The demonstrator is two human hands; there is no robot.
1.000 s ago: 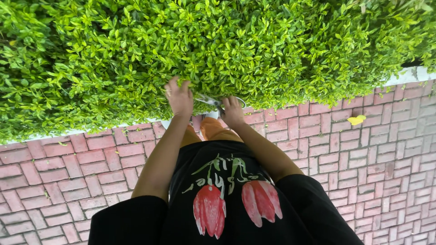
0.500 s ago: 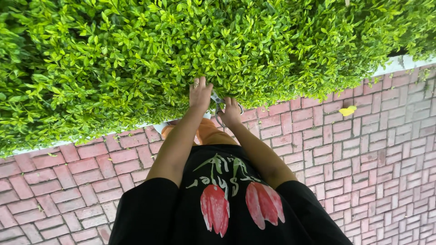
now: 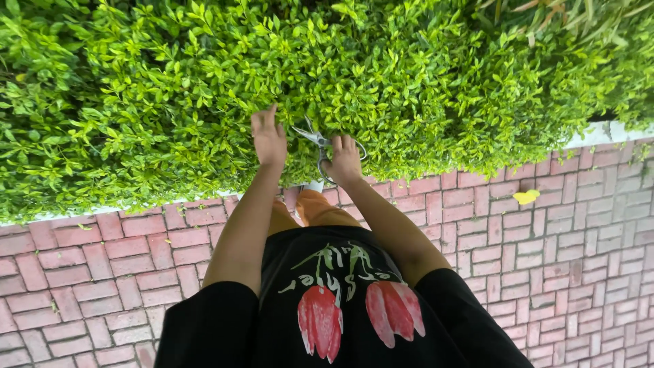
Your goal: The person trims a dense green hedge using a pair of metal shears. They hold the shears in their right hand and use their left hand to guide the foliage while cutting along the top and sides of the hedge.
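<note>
At frame centre, the left hand (image 3: 268, 138) presses open fingers against the hedge (image 3: 204, 88); just right, the right hand (image 3: 344, 160) grips metal scissors (image 3: 315, 140) — blades best kept angled away from those fingers — shallow, level snips

I see black short-sleeved shirt (image 3: 340, 307) at lower centre | red tulip print, green stems | orange trousers (image 3: 317, 208) | bare forearms
</note>
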